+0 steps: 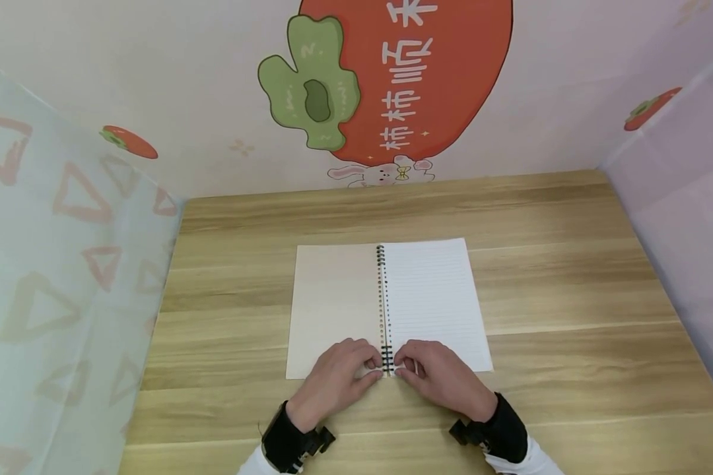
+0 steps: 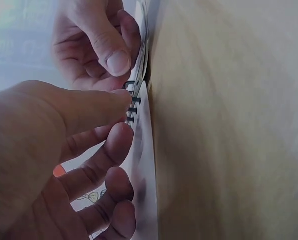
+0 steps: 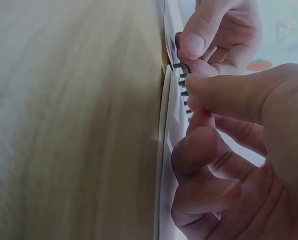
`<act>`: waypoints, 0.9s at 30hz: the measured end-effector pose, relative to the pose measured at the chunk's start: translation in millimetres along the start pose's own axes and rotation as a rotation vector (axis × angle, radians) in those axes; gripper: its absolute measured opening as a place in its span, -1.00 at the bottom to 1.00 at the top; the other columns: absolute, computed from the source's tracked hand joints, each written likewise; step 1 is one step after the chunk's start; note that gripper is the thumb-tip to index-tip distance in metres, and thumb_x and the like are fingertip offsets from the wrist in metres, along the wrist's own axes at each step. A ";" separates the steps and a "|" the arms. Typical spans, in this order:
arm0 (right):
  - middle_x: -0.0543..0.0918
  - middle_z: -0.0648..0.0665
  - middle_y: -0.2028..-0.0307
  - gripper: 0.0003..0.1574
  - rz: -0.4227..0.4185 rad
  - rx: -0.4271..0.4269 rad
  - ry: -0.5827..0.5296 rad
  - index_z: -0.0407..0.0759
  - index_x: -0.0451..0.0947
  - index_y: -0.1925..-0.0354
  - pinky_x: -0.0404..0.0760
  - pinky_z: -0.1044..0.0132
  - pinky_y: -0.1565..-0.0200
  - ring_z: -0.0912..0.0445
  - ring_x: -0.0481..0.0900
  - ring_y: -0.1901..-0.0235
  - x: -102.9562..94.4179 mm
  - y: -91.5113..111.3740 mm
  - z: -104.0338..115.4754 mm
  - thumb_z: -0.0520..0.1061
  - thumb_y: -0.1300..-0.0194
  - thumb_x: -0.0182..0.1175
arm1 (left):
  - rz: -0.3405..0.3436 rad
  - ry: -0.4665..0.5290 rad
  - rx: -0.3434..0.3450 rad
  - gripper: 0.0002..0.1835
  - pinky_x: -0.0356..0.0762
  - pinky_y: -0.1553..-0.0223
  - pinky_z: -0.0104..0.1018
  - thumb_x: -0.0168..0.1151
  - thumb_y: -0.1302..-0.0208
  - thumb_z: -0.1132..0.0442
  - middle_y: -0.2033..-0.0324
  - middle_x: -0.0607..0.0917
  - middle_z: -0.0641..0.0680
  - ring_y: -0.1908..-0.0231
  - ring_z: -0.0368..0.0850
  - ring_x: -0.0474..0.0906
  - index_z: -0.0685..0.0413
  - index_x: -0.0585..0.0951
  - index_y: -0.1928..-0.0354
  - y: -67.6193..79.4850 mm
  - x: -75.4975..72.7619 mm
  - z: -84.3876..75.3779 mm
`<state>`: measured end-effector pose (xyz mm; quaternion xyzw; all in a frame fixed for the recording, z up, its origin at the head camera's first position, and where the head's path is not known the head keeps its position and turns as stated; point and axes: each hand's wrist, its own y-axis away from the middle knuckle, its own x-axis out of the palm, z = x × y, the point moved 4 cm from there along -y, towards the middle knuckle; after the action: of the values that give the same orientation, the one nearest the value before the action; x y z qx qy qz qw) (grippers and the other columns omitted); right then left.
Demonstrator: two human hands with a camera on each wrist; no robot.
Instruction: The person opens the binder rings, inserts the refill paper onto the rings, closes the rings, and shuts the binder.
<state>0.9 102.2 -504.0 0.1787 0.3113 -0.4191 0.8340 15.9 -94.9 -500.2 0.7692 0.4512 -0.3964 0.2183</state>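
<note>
A loose-leaf notebook lies open, with a plain beige cover side on the left and lined white paper on the right. Short black binder rings join the halves at the near end of the spine. My left hand pinches these rings from the left, its thumb tip right at them in the left wrist view. From the right, my right hand pinches the same rings between thumb and forefinger. The two thumbs are close together, and the fingers partly hide the rings.
A second set of black rings holds the far end of the spine, with bare punched holes between. The notebook rests on a wood-grain table. A printed backdrop stands behind, and more sheeting borders both sides.
</note>
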 end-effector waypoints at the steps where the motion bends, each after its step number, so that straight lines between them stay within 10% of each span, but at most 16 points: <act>1: 0.45 0.28 0.49 -0.93 -0.001 0.000 0.002 0.03 0.69 0.20 0.46 0.41 0.38 0.36 0.38 0.49 1.0 0.4 0.0 -0.06 -0.35 0.37 | -0.001 -0.002 0.004 -0.90 0.48 0.23 -0.41 0.44 -0.26 0.05 0.29 0.65 -0.34 0.30 -0.37 0.48 -0.24 0.68 0.25 0.3 0.8 -0.9; 27: 0.35 0.25 0.58 -0.89 -0.045 -0.032 0.046 0.09 0.69 0.34 0.38 0.44 0.43 0.37 0.31 0.55 8.3 -0.4 3.3 -0.15 -0.29 0.41 | -0.057 -0.064 -0.020 -0.96 0.47 0.30 -0.44 0.46 -0.22 0.12 0.38 0.68 -0.34 0.36 -0.39 0.52 -0.22 0.77 0.37 -0.6 8.4 -5.1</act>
<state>5.6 95.2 -507.1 0.1680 0.3410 -0.4284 0.8198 19.8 -86.7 -503.9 0.7407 0.4700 -0.4221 0.2288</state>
